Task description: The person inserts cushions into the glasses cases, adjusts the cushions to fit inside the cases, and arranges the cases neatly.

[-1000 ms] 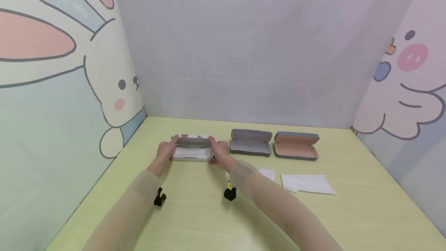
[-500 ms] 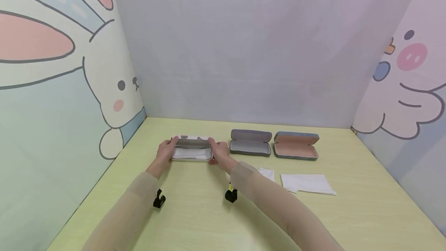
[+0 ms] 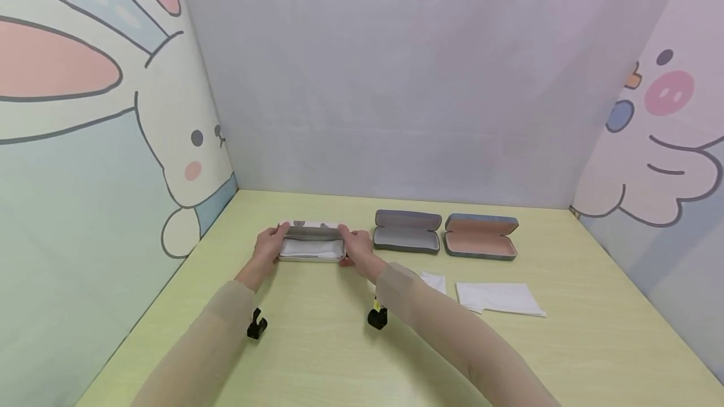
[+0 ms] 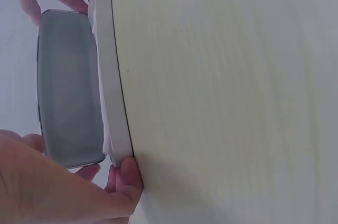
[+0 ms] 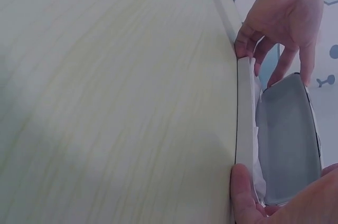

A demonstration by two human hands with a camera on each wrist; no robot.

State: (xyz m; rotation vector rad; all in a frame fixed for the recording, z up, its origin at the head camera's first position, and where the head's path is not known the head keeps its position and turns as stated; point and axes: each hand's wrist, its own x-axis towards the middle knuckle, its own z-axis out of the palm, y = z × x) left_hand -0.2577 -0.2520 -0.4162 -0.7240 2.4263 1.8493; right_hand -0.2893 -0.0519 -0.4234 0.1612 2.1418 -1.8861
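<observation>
A glasses case (image 3: 312,232) with a grey lining and a white patterned outside stands part-way open at the back left of the table. White folded cloth (image 3: 312,248) lies in its base. My left hand (image 3: 268,246) holds the left end, thumb at the lid and other fingers low by the base. At the right end my right hand (image 3: 359,247) grips the case in the same way. In the left wrist view the raised lid (image 4: 71,89) shows between both hands; the cloth bulges slightly over the base's rim (image 4: 113,86).
To the right stand two more open glasses cases, one grey-lined (image 3: 407,238) and one pink-lined (image 3: 481,244). In front of them lie a folded white cloth (image 3: 500,298) and another one (image 3: 434,281), partly behind my right sleeve. A fabric wall (image 3: 390,80) closes off the back.
The lid has tipped slightly down towards the base, and both thumbs have moved with it. The base, the other cases and the cloths have stayed put.
</observation>
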